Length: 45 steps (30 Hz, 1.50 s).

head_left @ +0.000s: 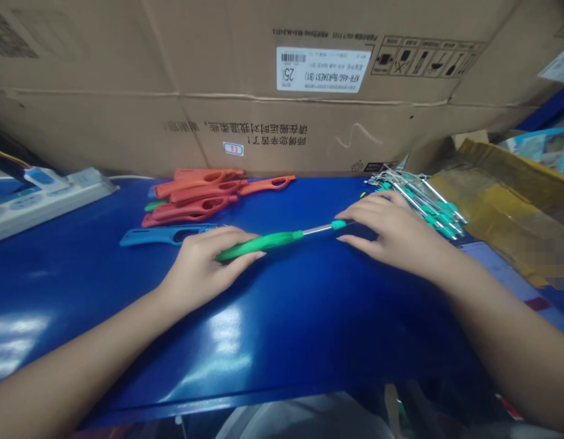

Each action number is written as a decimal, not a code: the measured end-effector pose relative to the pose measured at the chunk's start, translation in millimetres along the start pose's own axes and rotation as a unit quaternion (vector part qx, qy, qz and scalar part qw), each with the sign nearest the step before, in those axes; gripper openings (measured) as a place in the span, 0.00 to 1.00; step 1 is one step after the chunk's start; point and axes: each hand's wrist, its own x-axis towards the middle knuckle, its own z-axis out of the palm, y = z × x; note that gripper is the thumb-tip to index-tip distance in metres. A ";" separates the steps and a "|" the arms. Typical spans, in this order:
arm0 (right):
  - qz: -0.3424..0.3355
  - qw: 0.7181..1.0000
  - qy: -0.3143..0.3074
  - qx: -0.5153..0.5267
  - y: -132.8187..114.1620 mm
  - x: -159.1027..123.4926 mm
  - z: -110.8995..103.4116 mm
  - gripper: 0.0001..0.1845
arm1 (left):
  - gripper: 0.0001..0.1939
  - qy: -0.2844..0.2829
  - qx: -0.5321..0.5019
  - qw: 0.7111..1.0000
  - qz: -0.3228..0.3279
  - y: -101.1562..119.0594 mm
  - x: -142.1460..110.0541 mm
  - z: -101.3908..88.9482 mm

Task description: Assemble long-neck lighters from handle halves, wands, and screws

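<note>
My left hand (203,262) is closed around a green plastic handle (263,242) lying on the blue table (282,329). A thin metal rod with a teal collar (330,227) sticks out of the handle's right end. My right hand (391,231) rests over that rod's end, fingers curled and pinching it. Just beyond my right hand lies a pile of metal rods with teal collars (419,198). Left of centre is a heap of orange-red handles (199,192), with a blue handle (163,235) in front of it, touching my left hand's knuckles.
Large cardboard boxes (245,85) wall off the back of the table. A white power strip (44,195) lies at the far left. Yellow-brown packaging (505,201) sits at the right edge. The table's front edge runs below my forearms.
</note>
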 end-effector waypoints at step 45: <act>-0.125 0.987 0.071 0.077 -67.0 -2.8 28.3 0.12 | 0.12 -0.127 -0.267 0.912 -0.285 37.3 -2.7 1.5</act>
